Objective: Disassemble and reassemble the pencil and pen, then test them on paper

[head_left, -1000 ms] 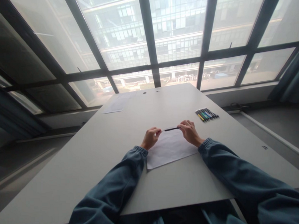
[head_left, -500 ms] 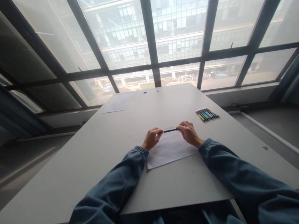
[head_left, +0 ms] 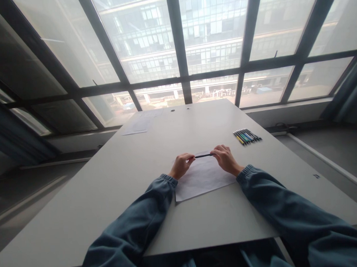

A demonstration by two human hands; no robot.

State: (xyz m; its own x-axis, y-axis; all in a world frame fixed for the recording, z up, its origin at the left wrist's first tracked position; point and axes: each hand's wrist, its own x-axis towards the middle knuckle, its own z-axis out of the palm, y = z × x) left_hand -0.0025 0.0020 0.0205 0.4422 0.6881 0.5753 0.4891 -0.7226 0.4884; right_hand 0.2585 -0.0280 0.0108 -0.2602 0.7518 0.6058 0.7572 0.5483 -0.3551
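A dark, slim pen (head_left: 203, 155) is held level above a sheet of white paper (head_left: 199, 184). My left hand (head_left: 181, 165) pinches its left end between thumb and fingers. At the other end, my right hand (head_left: 225, 159) is closed on the pen, fingers curled over it. The paper lies under and between both hands, and its far part is partly covered by them. Off to the right of my right hand, a row of pens (head_left: 247, 136) with black, yellow, green and blue parts lies side by side.
The white table (head_left: 125, 200) reaches out to a wall of windows (head_left: 212, 36). More paper (head_left: 136, 125) lies at its far left. A small dark mark (head_left: 316, 176) shows near the right edge. Blue curtains (head_left: 350, 96) hang at the sides.
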